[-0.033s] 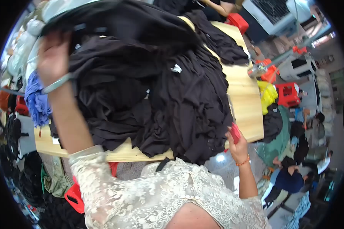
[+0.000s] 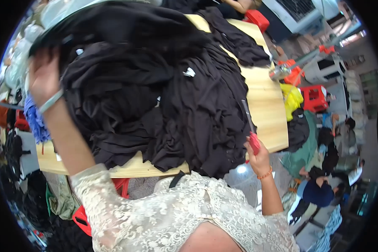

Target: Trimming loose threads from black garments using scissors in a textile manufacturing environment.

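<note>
A heap of black garments (image 2: 126, 92) covers most of the light wooden table (image 2: 266, 92) in front of me. My left hand (image 2: 45, 77), with a pale bangle on the wrist, is raised at the heap's far left. Its fingertips go under the edge of a lifted black garment (image 2: 126, 25), blurred by motion, and the cloth moves along with them. My right hand (image 2: 258, 157) is closed around the pinkish-red handles of a pair of scissors (image 2: 254, 143). Their blades point away from me beside the heap's right edge. Small white labels (image 2: 189, 72) show on the cloth.
Another black garment (image 2: 235, 38) lies at the table's far right, near a person's arm (image 2: 237, 5). Blue cloth (image 2: 35, 119) hangs at the left. A red stool (image 2: 314, 98) and yellow cloth (image 2: 292, 97) are off to the right. Several people are at work farther right.
My left hand has moved left and nearer to me, and the lifted garment's left end has come with it. My right hand and the scissors have shifted slightly left.
</note>
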The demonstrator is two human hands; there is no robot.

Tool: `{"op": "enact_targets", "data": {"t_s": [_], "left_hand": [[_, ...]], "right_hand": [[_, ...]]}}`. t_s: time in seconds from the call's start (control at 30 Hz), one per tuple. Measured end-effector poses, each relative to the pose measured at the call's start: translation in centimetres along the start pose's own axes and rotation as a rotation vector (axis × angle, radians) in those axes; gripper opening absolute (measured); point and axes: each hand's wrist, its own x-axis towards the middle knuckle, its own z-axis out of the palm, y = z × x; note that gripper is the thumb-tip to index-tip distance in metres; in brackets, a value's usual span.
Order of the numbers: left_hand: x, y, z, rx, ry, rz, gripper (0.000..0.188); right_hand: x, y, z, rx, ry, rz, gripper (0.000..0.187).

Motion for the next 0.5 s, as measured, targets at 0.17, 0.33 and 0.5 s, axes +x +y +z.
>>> {"op": "enact_targets", "data": {"t_s": [0.17,0.33,0.5], "left_hand": [[-9.3,9.0,-11.9,0.299,0.481,0.169,0.040],[-20.1,1.0,-12.1,0.385,0.861,-0.039,0.037],[-28.5,-12.9,-3.9,0.550,0.620,-0.630,0.019]], "right_hand": [[0.0,0.4,1.7,-0.153,-0.037,0.021,0.027],[0.8,1.7,1.9,-0.324,-0.073,0.247,0.027],[0.5,4.0,2.0,-0.166,-0.039,0.298,0.031]]}}
